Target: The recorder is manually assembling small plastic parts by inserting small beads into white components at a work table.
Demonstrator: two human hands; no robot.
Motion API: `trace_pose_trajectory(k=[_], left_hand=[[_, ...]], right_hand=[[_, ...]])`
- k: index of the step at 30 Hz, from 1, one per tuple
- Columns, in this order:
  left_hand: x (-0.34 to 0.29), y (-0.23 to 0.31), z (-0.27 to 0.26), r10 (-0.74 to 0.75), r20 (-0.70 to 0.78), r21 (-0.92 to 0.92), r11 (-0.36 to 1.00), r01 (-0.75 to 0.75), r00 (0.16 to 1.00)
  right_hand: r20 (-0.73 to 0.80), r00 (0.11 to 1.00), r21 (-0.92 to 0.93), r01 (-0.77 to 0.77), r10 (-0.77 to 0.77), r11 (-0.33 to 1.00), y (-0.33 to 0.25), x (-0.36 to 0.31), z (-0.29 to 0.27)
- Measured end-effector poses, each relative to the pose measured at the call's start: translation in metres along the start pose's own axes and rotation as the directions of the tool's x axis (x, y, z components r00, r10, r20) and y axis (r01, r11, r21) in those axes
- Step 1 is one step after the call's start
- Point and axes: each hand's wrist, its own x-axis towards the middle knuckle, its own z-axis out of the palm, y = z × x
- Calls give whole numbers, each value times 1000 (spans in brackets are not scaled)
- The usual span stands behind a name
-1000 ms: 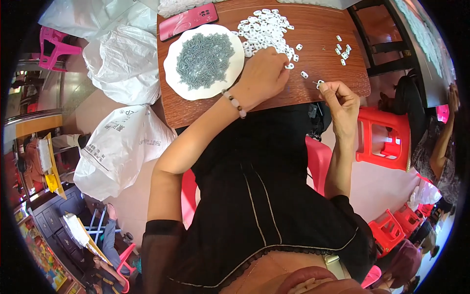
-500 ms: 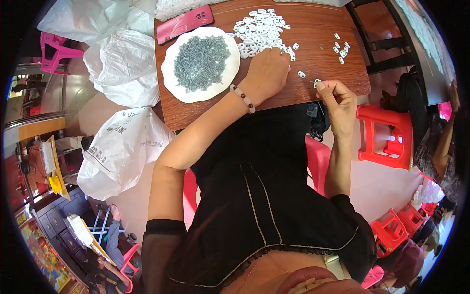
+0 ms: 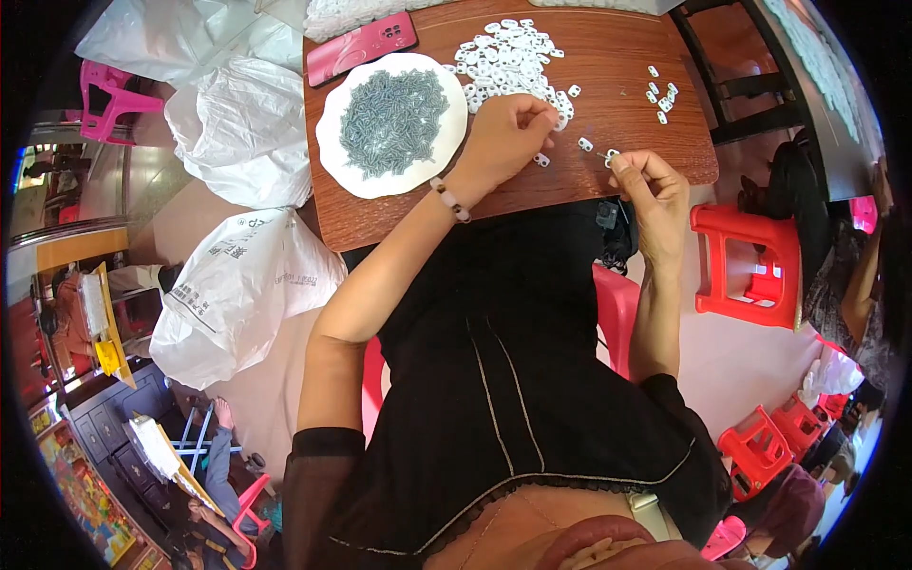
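On the wooden table, my left hand (image 3: pixel 513 133) hovers at the near side of a heap of small white plastic pieces (image 3: pixel 503 62) with holes. Its fingers are curled, thumb close to forefinger; whatever lies between them is hidden. One loose white piece (image 3: pixel 541 160) lies just below that hand, another (image 3: pixel 585 144) between the two hands. At the table's near right edge, my right hand (image 3: pixel 655 195) pinches a white plastic piece (image 3: pixel 612 155) with thumb and forefinger. A thin dark tip sticks out to its left. A scalloped white plate (image 3: pixel 328 142) holds many small grey springs (image 3: pixel 394 123).
A pink phone (image 3: pixel 361 49) lies behind the plate. Several white pieces (image 3: pixel 665 100) are scattered at the table's right. White sacks (image 3: pixel 237 294) stand left of the table, a red stool (image 3: pixel 750 266) to its right. Other people sit farther off at both sides.
My left hand has drawn back left and turned, its fingers now curled in view. A loose white piece now shows beneath it. The right hand has barely moved.
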Motion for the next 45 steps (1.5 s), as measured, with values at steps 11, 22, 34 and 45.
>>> trace_pose_trajectory(k=[11,22,34,45], left_hand=[[-32,11,0,-133,160,-412,892,188,978],[-44,11,7,-139,88,-409,898,163,986],[-53,0,21,-59,-8,-384,922,51,998],[-67,2,20,-328,127,-403,845,351,936]], right_hand=[[55,998,70,20,-24,997,-4,2,16],[60,998,169,5,-15,986,-7,-2,24],[121,988,426,-140,97,894,10,4,42],[50,995,246,72,-87,967,3,-16,56]])
